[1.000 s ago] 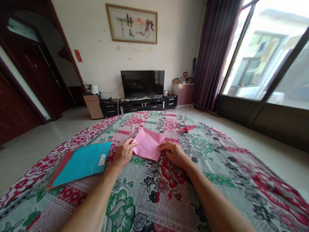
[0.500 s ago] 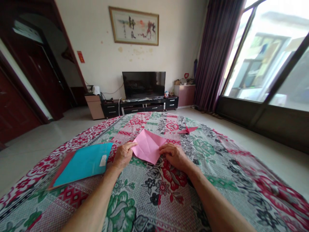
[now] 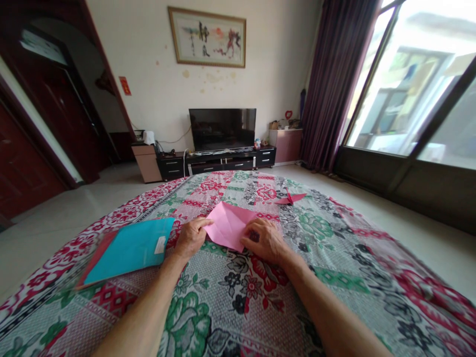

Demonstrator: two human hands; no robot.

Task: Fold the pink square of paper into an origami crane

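A creased square of pink paper lies on the patterned tablecloth between my hands. My left hand pinches its left corner, thumb on top. At the right corner, my right hand has its fingers curled, with thumb and fingertips closed on the paper's edge. The far corner of the sheet points away from me. Beyond my right hand sits a folded red paper crane. To the left of my left hand is a blue folder or stack of coloured paper, with red showing beneath it and a white label.
The round table wears a floral tablecloth in red, green and grey. Past its far edge stand a black television and a low black cabinet. A purple curtain and large window are on the right.
My right hand has shifted slightly inward and nearer me along the paper's right edge, its thumb now lower. My left hand keeps its pinch.
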